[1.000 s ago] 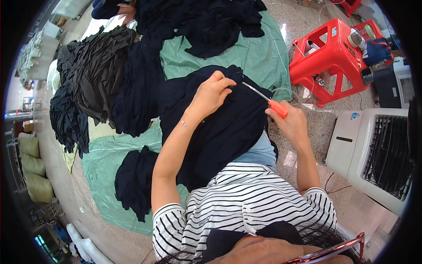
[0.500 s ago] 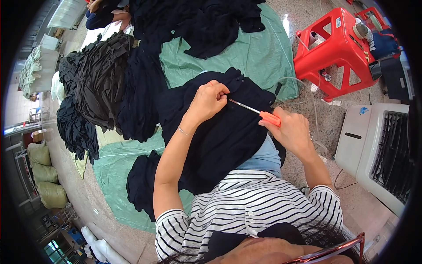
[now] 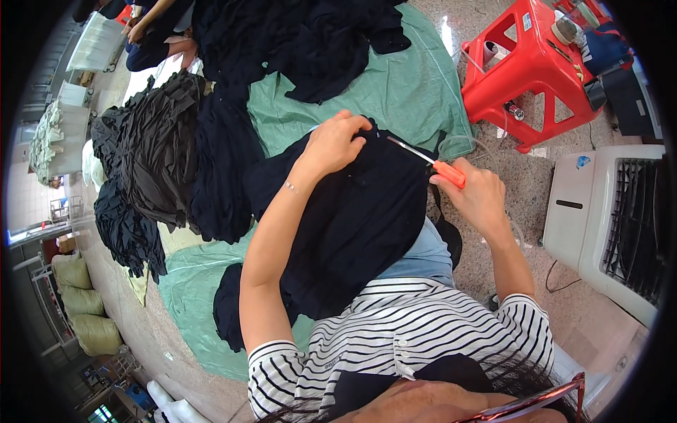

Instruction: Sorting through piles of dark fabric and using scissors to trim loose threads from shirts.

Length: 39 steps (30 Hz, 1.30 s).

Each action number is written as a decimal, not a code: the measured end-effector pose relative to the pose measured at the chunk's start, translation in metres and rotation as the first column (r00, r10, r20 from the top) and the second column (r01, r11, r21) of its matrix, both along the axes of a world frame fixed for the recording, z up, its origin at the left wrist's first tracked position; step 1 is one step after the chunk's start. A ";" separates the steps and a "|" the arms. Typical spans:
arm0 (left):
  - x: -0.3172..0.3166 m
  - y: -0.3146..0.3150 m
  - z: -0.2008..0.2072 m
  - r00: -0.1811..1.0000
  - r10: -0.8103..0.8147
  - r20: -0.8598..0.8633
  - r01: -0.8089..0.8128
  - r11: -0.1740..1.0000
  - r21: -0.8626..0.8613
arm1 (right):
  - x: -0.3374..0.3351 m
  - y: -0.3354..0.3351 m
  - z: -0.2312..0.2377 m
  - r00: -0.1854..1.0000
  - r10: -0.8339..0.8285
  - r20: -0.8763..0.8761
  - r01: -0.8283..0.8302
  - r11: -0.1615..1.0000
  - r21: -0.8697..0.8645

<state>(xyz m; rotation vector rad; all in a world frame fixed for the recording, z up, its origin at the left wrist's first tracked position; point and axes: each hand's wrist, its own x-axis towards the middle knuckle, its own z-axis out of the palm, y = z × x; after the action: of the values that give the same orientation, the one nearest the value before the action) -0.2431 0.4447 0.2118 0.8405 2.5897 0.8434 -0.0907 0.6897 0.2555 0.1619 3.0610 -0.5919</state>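
A dark navy garment lies spread over my lap, with small specks near its far edge. My left hand is closed at that far edge, thumb and fingers bent onto the cloth. My right hand grips an orange-handled tool with a thin straight metal shaft, much like a slim screwdriver. The tip points left toward the left hand, apart from its fingers and just over the cloth. Whether it touches the fabric I cannot tell.
Heaps of navy cloth and dark grey cloth lie on and beside a green sheet. Right of me stand a red stool bearing small items and a white air cooler. Another person's arm shows at the far left.
My left hand has shifted slightly farther out along the garment. My right hand has moved a little right and away from me, still holding the orange-handled tool. The whole view has turned slightly.
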 end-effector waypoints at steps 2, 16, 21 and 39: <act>-0.013 0.006 -0.008 0.997 -0.074 0.026 0.075 0.997 -0.019 | -0.004 0.002 0.002 0.999 -0.035 0.021 0.035 0.999 -0.016; -0.006 0.003 -0.024 0.985 0.049 0.166 -0.067 0.992 0.107 | -0.019 -0.005 -0.006 0.994 0.107 0.032 -0.106 0.994 -0.018; -0.004 0.002 -0.024 0.987 0.089 0.131 -0.108 0.984 0.141 | -0.020 -0.008 -0.007 0.994 0.108 0.032 -0.108 0.994 -0.014; -0.015 0.030 0.024 0.721 0.027 0.693 0.126 0.977 -0.170 | 0.043 -0.002 0.045 0.990 0.144 0.009 -0.143 0.987 -0.068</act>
<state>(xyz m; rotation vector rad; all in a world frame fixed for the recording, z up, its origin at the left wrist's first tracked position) -0.2583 0.4745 0.2360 0.4078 1.9216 0.6801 -0.0479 0.6878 0.3004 -0.0549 3.0008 -0.6805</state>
